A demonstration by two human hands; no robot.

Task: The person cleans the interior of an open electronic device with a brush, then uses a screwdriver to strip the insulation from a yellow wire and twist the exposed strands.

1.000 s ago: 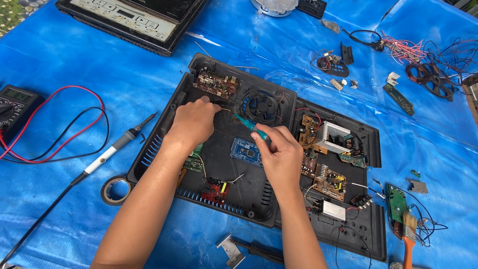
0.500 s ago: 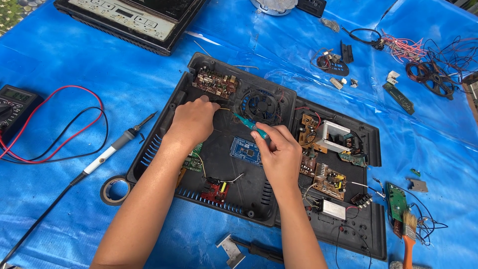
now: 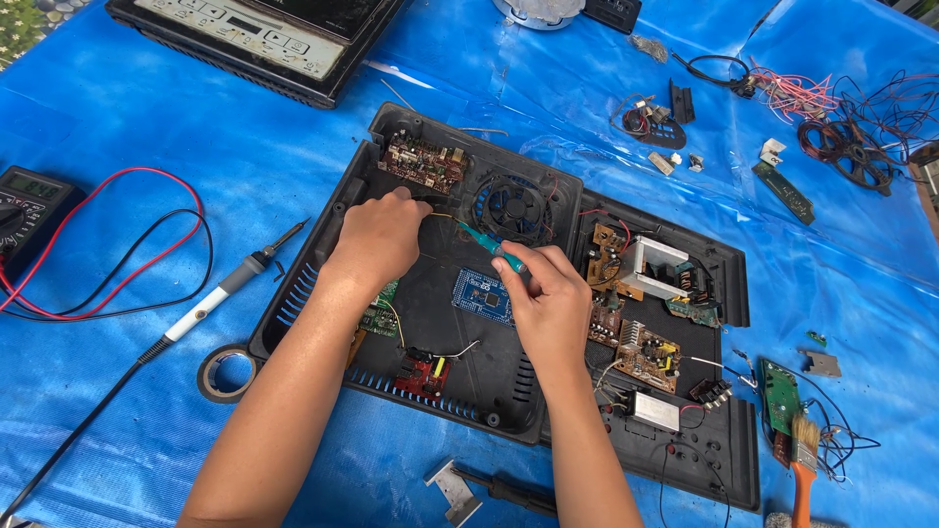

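Note:
An opened black plastic appliance case [image 3: 323, 284] lies on a blue tarp, with circuit boards and a small fan [image 3: 515, 207] inside. My left hand [image 3: 377, 237] rests closed on the case floor, just below a brown circuit board [image 3: 423, 163], fingertips pinching something small that I cannot make out. My right hand [image 3: 548, 305] grips a teal-handled screwdriver [image 3: 494, 248], its tip pointing left toward my left fingers. A small blue board [image 3: 483, 295] lies between the two hands.
A soldering iron [image 3: 223, 293] and a tape roll [image 3: 226, 375] lie left of the case. A multimeter [image 3: 31, 196] with red and black leads sits far left. A second appliance [image 3: 256, 39] is at the top. Loose parts, wires, a brush [image 3: 803, 464] lie right.

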